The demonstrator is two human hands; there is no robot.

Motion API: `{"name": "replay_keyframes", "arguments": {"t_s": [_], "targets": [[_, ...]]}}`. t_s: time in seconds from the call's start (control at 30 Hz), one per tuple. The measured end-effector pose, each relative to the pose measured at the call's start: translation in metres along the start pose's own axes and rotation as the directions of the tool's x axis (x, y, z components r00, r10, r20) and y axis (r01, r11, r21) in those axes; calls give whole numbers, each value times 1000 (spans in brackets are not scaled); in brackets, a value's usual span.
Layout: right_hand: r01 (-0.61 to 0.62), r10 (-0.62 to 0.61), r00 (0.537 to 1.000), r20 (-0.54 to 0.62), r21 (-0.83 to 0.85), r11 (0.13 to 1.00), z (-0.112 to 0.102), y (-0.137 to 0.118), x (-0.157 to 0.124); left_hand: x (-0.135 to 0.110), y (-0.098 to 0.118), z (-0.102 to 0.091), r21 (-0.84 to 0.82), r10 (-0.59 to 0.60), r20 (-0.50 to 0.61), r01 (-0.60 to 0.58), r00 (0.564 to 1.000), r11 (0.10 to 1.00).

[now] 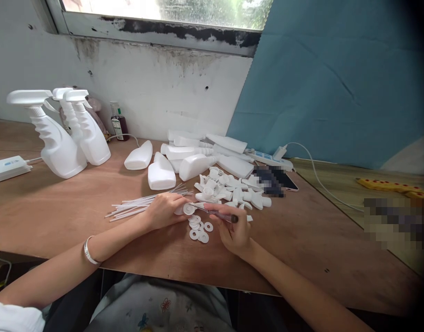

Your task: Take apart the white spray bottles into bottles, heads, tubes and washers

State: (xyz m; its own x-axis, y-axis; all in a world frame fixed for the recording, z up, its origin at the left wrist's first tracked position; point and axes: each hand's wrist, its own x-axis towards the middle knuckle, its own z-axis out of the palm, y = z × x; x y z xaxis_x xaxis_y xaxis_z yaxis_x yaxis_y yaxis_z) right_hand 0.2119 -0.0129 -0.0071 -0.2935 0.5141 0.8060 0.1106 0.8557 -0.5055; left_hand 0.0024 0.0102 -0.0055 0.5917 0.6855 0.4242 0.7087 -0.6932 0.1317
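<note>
My left hand (166, 210) is closed round a white spray head (189, 209), whose round open end faces me; the rest of it is hidden by my fingers. In my right hand (237, 234) I grip a slim screwdriver (220, 214) with a dark handle end, its metal tip at the spray head's opening. Several flat white ring washers (203, 237) lie on the table just below, between my hands. Thin white dip tubes (129, 210) lie partly behind my left hand. Beyond my right hand is a pile of white trigger spray heads (237, 196).
White bottles (198, 167) lie heaped at the back of the brown table (146, 256). Three spray bottles (61, 154) stand at left, near a small dark bottle (119, 124). A phone (288, 180), a power strip (272, 159) and a white cable (317, 170) are at right.
</note>
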Motion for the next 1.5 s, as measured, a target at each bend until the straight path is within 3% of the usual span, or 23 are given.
{"name": "replay_keyframes", "arguments": {"t_s": [0.07, 0.17, 0.33, 0.4, 0.47, 0.57, 0.7, 0.9, 1.03, 1.13, 1.33, 1.43, 1.5], "targets": [[127, -125, 992, 29, -60, 990, -1, 1, -2, 0, 3, -1, -29, -61, -16, 60, 998, 998], [212, -206, 977, 59, -129, 969, -1, 3, 0, 0, 5, -2, -34, -95, -14, 94, 995, 995], [329, -307, 942, 134, -196, 924, 3, -3, 4, -1, 2, 1, -7, -50, -20, 50, 999, 999], [232, -217, 970, 107, -162, 959, 2, -7, 6, -2, 1, 1, 2, -2, -16, 2, 1000, 1000], [24, -21, 999, 40, -95, 995, 0, -9, 8, -2, 0, 1, 12, 58, 1, -58, 998, 998], [-246, 247, 968, -32, 26, 969, -5, -9, 12, -1, 0, 0, 36, 99, 20, -100, 995, 994], [-356, 365, 929, -52, 133, 925, -9, -6, 18, -1, 1, -1, 64, 83, 16, -84, 996, 994], [-378, 393, 917, -72, 164, 911, -11, -5, 20, 0, 1, -2, 118, 142, 57, -148, 988, 982], [-188, 188, 982, -17, 16, 982, -8, -6, 11, -1, 1, -2, 174, 147, 65, -157, 987, 972], [-67, 69, 996, 50, -53, 996, -6, -7, 8, -1, 1, -2, 201, 161, 78, -174, 984, 964], [-351, 354, 935, -17, 92, 932, -10, -4, 17, -2, 1, -2, 225, 200, 62, -209, 978, 952], [-342, 346, 938, -30, 94, 935, -10, -3, 18, -1, 1, -3, 221, 192, 61, -201, 979, 954], [-230, 231, 973, -9, 28, 973, -9, -4, 15, 0, 1, -4, 220, 179, 62, -188, 982, 957]]}}
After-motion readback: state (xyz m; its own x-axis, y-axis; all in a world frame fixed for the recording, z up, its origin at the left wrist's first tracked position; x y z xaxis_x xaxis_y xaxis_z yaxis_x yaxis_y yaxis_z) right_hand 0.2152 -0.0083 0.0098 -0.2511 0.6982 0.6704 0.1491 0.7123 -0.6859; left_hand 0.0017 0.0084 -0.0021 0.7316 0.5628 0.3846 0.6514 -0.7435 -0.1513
